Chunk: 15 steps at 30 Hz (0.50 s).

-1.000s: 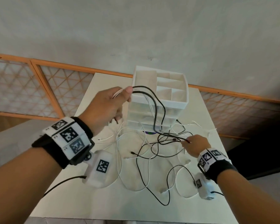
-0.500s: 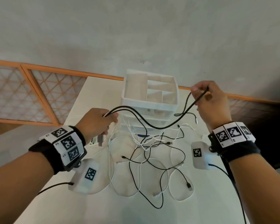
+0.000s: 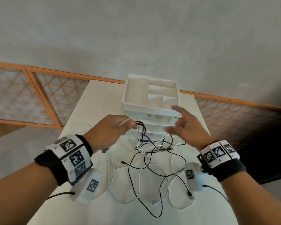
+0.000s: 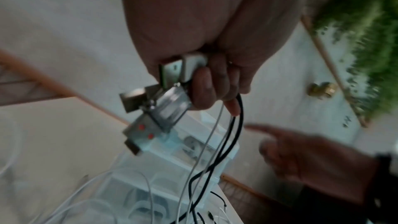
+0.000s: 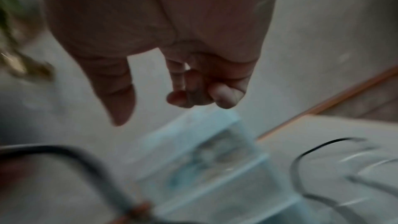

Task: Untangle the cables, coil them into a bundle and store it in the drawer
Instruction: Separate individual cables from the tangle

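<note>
A tangle of black and white cables [image 3: 152, 161] lies on the white table [image 3: 96, 98] in front of a white drawer unit [image 3: 151, 111]. My left hand [image 3: 113, 129] is raised before the unit and grips several cable ends. In the left wrist view its fingers [image 4: 204, 88] curl round USB plugs [image 4: 155, 108], with black and white cables [image 4: 224, 144] hanging down. My right hand [image 3: 182, 125] hovers just right of it with fingers spread and blurred, holding nothing; the right wrist view shows its fingers [image 5: 193, 91] loosely curled and empty.
The drawer unit's open top tray [image 3: 154, 93] has several empty compartments. An orange-framed lattice railing [image 3: 39, 98] runs behind the table. Loose cable loops reach toward the table's near edge [image 3: 152, 208]. A green plant [image 4: 366, 31] appears in the left wrist view.
My right hand let go of the black cable it held high at the right and came down toward my left hand. The left hand rose slightly, still gripping the cable ends.
</note>
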Tool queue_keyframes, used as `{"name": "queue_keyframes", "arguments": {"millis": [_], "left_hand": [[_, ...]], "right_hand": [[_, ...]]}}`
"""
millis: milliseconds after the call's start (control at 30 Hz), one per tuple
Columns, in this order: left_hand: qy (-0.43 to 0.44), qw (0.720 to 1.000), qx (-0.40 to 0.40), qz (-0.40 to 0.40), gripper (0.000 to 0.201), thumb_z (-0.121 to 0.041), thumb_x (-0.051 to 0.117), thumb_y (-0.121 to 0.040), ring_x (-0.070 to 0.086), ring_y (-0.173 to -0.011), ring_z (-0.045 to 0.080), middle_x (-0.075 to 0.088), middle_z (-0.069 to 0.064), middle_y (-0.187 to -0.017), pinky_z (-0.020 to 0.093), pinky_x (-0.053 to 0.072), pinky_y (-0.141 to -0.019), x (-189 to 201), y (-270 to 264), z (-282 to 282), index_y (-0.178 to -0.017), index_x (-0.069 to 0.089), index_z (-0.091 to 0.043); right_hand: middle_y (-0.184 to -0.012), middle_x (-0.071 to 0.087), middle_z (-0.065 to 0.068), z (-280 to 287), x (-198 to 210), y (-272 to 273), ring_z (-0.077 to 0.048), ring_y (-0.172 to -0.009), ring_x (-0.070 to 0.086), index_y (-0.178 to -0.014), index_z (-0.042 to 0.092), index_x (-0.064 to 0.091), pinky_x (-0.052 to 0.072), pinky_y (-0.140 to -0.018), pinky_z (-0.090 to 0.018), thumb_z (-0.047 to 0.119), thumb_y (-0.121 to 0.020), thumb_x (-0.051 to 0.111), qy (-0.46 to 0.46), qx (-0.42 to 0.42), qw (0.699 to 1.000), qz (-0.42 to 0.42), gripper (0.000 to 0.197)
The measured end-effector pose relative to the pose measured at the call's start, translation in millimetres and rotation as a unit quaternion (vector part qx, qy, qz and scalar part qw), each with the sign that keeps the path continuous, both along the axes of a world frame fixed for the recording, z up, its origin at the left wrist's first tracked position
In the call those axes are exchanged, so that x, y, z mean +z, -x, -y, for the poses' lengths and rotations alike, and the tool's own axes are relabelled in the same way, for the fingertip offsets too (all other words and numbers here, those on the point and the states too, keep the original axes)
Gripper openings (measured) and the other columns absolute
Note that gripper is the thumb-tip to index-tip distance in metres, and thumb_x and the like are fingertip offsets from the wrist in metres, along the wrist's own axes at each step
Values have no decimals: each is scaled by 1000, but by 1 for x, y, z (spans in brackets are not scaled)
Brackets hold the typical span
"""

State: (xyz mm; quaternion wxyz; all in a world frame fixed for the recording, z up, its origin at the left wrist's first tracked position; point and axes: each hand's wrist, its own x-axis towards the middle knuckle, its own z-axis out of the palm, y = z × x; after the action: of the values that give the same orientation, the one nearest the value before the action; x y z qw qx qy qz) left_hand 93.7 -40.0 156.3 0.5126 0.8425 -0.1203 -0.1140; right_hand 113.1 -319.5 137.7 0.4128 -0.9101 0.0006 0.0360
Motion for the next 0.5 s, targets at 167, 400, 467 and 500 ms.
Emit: {"name": "queue_keyframes", "arguments": {"millis": [167,400,467,500], "left_hand": [[55,998,-26,34,50,-45,43,-100,31,-37,6,35,-12,-42,17,29,-42,24,8,31,-67,61,-13],[-190,970,-151,28,30,-40,49,-100,43,-51,4,51,-9,-56,19,36,-55,-12,6,-16,-89,76,-32],[-252,958,-138,2,35,-38,50,-99,48,-58,10,52,-2,-59,25,38,-61,-39,6,-21,-73,67,-22],[-272,954,-125,-1,39,-36,51,-99,47,-59,12,51,1,-60,27,38,-62,-52,5,-22,-67,57,-15]], "right_hand": [[-57,62,9,-64,0,16,-10,-54,57,-72,26,66,47,-61,-27,47,-85,71,91,166,982,-25,26],[-73,71,-2,58,-16,-28,-26,-74,69,-78,19,67,56,-67,-34,20,-85,72,161,-167,973,-9,9],[-88,72,2,67,-15,-30,-23,-85,68,-95,24,69,51,-73,-30,15,-87,65,140,-238,954,112,12],[-95,72,2,68,-20,-30,-21,-88,68,-104,27,66,49,-75,-29,16,-89,65,124,-231,958,114,19]]}}
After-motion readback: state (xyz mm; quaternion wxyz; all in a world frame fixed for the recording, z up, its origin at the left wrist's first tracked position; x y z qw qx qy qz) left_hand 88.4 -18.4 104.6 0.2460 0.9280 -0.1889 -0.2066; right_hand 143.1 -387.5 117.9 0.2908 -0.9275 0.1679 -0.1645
